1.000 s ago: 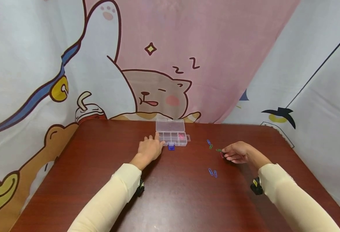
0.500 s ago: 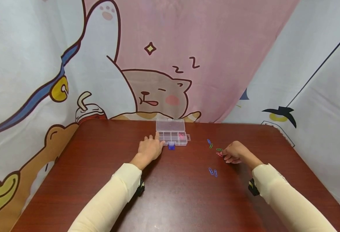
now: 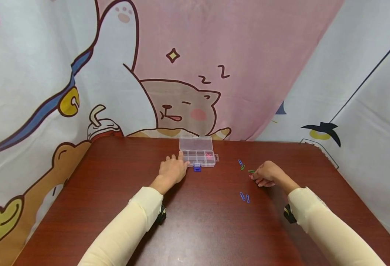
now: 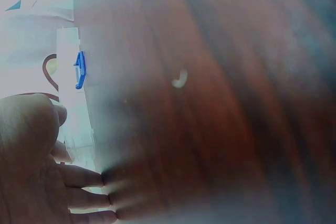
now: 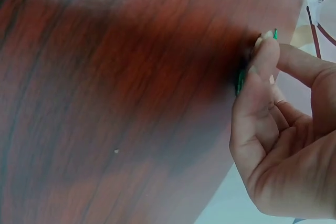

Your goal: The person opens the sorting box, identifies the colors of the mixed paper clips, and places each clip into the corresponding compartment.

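- The brown table (image 3: 195,232) is the biggest thing.
- The see-through box (image 3: 191,161) has its lid (image 3: 196,143) up. A pink pile (image 3: 208,156) lies at its right end.
- The left hand (image 3: 170,171) touches the box's left side, fingers loose, holding nothing.
- The right hand (image 3: 266,173) is the one by the clips. Finger and thumb tips are close together and seem to pinch one pink clip (image 3: 251,176).
- A near green clip (image 3: 251,171) lies sideways just past those fingertips. Two blue clips (image 3: 242,196) lie well apart, closer to the person.
- The pink clip is on the table at the right fingertips. Its end pokes out left, toward the box side. Most of it is hidden, so I cannot tell its full slant.
- The head view shows that pink end; the right wrist view shows bits of green, but no clear pink. The left wrist view shows left fingertips reaching the table, and the blue latch (image 4: 80,70) from the side.
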Motion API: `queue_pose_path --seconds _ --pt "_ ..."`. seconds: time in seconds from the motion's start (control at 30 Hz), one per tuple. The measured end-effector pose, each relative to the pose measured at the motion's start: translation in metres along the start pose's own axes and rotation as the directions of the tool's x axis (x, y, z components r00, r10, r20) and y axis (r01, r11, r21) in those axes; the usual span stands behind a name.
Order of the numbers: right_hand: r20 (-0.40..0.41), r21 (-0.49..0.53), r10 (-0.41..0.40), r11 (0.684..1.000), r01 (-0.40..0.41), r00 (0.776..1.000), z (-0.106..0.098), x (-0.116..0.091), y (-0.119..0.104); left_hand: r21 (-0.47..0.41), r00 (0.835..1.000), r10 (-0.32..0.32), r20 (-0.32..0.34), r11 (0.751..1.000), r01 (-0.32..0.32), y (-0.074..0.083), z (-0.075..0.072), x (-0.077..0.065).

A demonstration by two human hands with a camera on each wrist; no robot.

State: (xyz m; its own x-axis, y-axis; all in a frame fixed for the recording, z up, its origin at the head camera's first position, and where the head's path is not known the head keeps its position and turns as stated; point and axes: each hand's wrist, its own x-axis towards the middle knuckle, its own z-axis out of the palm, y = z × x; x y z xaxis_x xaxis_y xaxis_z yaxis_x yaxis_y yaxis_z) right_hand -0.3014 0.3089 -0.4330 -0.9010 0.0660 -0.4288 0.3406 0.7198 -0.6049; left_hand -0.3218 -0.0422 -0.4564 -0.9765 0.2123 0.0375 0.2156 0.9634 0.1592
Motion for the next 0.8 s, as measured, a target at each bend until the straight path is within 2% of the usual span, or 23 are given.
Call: queue_pose_path --seconds 0.47,0.63,0.8 --pt "-0.058 -0.144 -0.017 0.989 0.008 0.998 0.001 0.001 -0.011 0.001 1.000 0.003 0.014 1.000 -0.003 -0.001 -0.001 -0.002" --pt "-0.078 -0.195 0.011 0.980 -0.026 0.997 0.002 0.000 -0.014 0.001 1.000 0.004 0.016 1.000 -0.004 -0.001 0.000 -0.002" --pt "-0.079 -0.177 0.021 0.984 -0.035 0.997 0.003 0.002 -0.012 0.014 1.000 0.009 0.005 1.000 -0.009 -0.001 -0.001 -0.002"
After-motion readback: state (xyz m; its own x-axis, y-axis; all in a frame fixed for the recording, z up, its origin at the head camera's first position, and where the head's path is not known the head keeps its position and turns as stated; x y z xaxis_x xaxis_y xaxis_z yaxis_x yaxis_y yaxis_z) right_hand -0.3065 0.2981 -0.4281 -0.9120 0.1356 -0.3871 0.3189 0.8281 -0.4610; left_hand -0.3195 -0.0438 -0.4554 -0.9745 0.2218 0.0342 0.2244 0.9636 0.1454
